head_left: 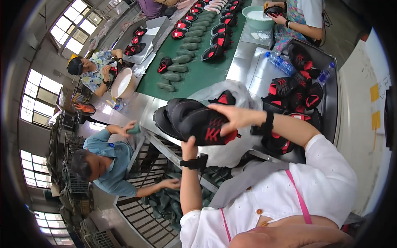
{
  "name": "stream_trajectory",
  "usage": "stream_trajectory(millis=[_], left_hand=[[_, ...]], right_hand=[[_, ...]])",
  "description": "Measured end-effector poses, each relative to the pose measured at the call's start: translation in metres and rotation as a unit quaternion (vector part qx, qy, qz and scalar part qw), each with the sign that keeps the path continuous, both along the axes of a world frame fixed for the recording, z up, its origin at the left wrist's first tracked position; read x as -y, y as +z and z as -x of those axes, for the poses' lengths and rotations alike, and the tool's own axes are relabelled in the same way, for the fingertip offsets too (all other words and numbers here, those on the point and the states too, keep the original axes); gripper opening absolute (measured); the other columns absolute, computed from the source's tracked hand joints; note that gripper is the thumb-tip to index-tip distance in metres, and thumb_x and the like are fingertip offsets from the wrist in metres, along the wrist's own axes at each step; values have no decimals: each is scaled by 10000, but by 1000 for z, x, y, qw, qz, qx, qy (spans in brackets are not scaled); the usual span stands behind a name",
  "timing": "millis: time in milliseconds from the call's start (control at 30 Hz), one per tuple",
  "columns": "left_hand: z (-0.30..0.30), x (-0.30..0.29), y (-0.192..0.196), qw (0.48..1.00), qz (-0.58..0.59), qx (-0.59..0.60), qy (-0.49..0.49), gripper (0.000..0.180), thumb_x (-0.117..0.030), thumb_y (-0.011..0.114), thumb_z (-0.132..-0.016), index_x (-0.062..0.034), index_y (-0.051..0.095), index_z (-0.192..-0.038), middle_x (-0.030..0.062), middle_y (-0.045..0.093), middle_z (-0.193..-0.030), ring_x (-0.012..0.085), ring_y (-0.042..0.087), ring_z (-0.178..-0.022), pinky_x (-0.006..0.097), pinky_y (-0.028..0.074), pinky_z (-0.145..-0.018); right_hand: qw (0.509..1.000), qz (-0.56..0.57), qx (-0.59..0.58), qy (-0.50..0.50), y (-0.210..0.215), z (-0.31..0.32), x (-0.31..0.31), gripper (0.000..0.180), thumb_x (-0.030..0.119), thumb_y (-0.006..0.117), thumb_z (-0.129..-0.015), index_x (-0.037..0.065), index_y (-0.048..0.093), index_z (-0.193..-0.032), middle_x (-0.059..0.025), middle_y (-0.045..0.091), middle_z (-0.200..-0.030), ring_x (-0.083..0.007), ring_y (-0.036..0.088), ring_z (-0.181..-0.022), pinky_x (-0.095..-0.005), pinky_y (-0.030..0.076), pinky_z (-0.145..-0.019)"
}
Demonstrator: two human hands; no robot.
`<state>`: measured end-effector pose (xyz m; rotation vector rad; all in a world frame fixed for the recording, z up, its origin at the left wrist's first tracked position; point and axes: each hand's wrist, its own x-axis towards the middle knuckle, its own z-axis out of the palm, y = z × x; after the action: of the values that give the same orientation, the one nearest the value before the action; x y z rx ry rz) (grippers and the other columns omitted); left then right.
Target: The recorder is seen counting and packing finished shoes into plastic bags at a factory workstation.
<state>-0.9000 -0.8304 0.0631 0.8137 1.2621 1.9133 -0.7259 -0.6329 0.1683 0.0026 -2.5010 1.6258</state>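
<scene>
A bunch of black sneaker uppers with red lacing and lining is held between my two hands, pressed together above the table's near edge. My left hand grips the bunch from below, thumb up against it. Lying over the top at the right end, my right hand has its fingers closed around the uppers. Both wrists wear black bands. Behind the bunch is a clear plastic bag, and another black-and-red upper shows there.
A metal tray at right holds more uppers and bottles. Green shoe lasts line the green conveyor belt. A co-worker at left holds a last above a barred cart of lasts. Other people sit farther off beside basins.
</scene>
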Motion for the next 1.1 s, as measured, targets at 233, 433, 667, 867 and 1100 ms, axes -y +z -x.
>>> stream_trajectory(millis=[233, 433, 667, 867, 1100], left_hand=[[-32, 6, 49, 996, -65, 51, 42, 681, -559, 429, -848, -64, 379, -1311, 102, 433, -1315, 272, 430, -1196, 422, 315, -1031], [-16, 11, 44, 976, -112, 186, -1, 623, -468, 498, -848, -56, 388, -1303, 105, 456, -1295, 275, 451, -1175, 421, 346, -998], [-25, 35, 18, 827, 65, -534, 164, 515, -154, 564, -838, -39, 367, -1299, 158, 527, -1204, 341, 524, -1079, 412, 395, -932], [-28, 12, 56, 982, -96, 154, 52, 742, -600, 340, -862, -39, 303, -1346, 117, 396, -1335, 266, 391, -1228, 428, 322, -1017], [32, 54, -26, 834, 61, -549, 15, 759, -606, 319, -871, -36, 233, -1365, 129, 416, -1315, 280, 407, -1211, 416, 296, -1028]], right_hand=[[958, -66, -248, -131, -12, -27, 55, 408, 8, 738, -563, 55, 455, -853, -164, 412, -1188, -355, 395, -1113, -410, 339, -945], [979, 40, -198, 28, -13, -46, 40, 243, 10, 767, -597, 66, 536, -649, -154, 265, -1389, -352, 295, -1265, -467, 360, -963], [931, -176, -319, 18, 26, -39, 31, 218, 83, 774, -565, 64, 591, -682, -176, 400, -1221, -345, 421, -1137, -490, 387, -888], [898, -211, -384, 42, 0, -60, 38, 138, 3, 687, -603, 58, 572, -657, -96, 478, -955, -336, 517, -964, -480, 420, -848], [961, -66, -264, 45, 32, -47, 24, 181, 93, 773, -607, 74, 630, -716, -94, 494, -1019, -422, 321, -1244, -532, 309, -953]])
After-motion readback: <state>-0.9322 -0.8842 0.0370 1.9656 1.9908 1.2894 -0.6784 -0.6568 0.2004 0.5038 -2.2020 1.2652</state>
